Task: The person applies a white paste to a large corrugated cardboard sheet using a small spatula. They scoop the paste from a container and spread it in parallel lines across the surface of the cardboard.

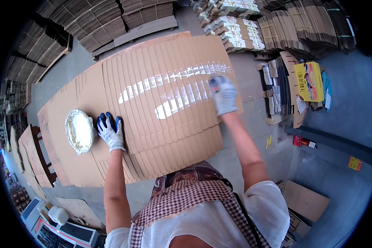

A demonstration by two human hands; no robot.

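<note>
Overlapping brown cardboard sheets (153,136) lie fanned out in narrow strips across a work table. Two bands of shiny white paste (169,109) run over their edges toward the right. My left hand (110,133), in a white glove with blue fingertips, rests on the sheets with its fingers spread, holding nothing. Just left of it stands a round bowl (71,142) with a paste-crusted rim and white contents. Over the right end of the paste bands is my gloved right hand (224,97), blurred, with its fingers curled; what it grips is hidden.
Stacks of bundled flat cardboard (99,25) stand on pallets at the far left, and more bundles (297,27) at the far right. A yellow printed box (309,82) sits on the right beyond the table. A grey machine (58,227) is at the lower left.
</note>
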